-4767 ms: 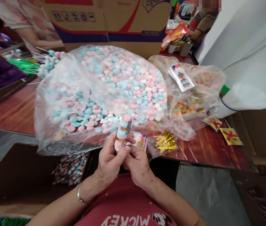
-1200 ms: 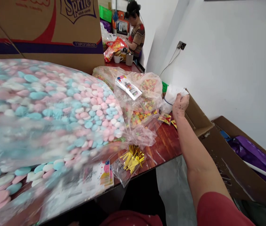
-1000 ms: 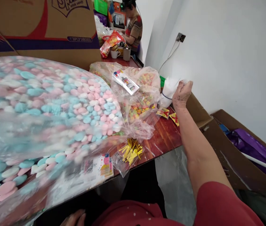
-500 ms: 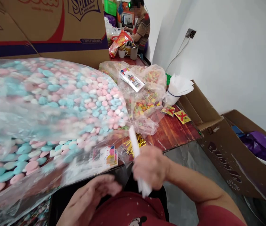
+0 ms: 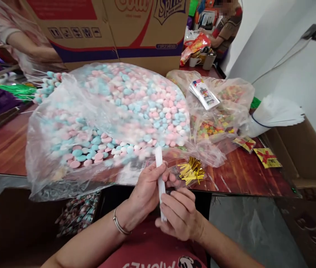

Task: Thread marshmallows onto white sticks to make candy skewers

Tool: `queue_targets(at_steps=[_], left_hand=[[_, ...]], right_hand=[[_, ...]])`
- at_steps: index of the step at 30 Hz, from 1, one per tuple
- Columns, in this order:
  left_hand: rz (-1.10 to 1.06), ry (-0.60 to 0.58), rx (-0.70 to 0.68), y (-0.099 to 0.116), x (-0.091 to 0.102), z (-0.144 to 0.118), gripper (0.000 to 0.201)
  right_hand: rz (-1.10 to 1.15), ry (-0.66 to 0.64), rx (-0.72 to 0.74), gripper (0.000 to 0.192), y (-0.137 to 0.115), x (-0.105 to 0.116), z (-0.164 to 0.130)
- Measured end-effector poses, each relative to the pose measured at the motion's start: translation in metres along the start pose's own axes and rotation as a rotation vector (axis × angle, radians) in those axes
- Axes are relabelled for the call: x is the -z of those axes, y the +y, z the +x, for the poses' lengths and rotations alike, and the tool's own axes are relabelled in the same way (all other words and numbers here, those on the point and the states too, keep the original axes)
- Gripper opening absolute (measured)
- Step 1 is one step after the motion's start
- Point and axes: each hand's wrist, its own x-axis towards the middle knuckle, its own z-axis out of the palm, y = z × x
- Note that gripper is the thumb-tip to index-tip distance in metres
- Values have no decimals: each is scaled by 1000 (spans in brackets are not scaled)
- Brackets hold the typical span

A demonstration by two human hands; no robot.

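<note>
Both hands are closed around a narrow bundle of white sticks (image 5: 159, 158), held nearly upright in front of my shirt. My left hand (image 5: 146, 184) grips its upper part, thumb along the front. Lower down, my right hand (image 5: 180, 214) has its fingers wrapped round the bottom end. Just beyond the hands lies a large clear bag of pink, blue and white candies (image 5: 135, 108). Gold twist ties (image 5: 191, 171) in a small clear packet rest to the right of the bundle. White printed cards (image 5: 131, 173) lie partly under the bag's edge.
Behind stands a big cardboard box (image 5: 143, 52). To the right are a bag of colourful candies (image 5: 212, 126) with printed cards (image 5: 204, 95) on it, banded white sticks (image 5: 275, 113) and yellow packets (image 5: 267, 158). A box of wrapped candies (image 5: 76, 214) sits lower left. Two people work beyond the table.
My right hand has drawn the stick bundle back and lower. My left hand has come up and closed on it. The view has swung left, showing more table and another person's arm.
</note>
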Motion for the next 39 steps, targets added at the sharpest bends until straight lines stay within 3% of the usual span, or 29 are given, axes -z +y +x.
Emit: queue_targets(at_steps=[3,6,10,13,15,19,22,27,34,39], left_hand=[[-46,48,-77,-1,-4,-3,21],[-97,29,-73,-7,-6,-7,24],[-83,64,-66,-15,0,-13,34],[-5,27,-39,-19,8,-17,37],[83,-51,-10,-22,14,-19,36],[215,-146,42,-29,25,-23,35],[255,-168,81,-34,30,-23,37],[302,-160,82,-40,38,-19,37],[436,-76,-20,-49,48,-16,38],[448,-104,-39,-50,50,-15,37]], right_hand=[[-35,153,-75,30,-10,-10,1],[-93,215,-183,28,-13,-25,3],[-84,164,-247,38,-12,-34,-2],[97,112,-273,50,-11,-26,-6],[238,161,-432,51,-9,-17,-5],[484,194,-909,29,2,-5,8],[671,140,-1058,22,9,-5,16],[736,117,-1276,16,9,-10,19],[766,131,-1372,21,11,-15,18],[766,128,-1363,19,12,-16,18]])
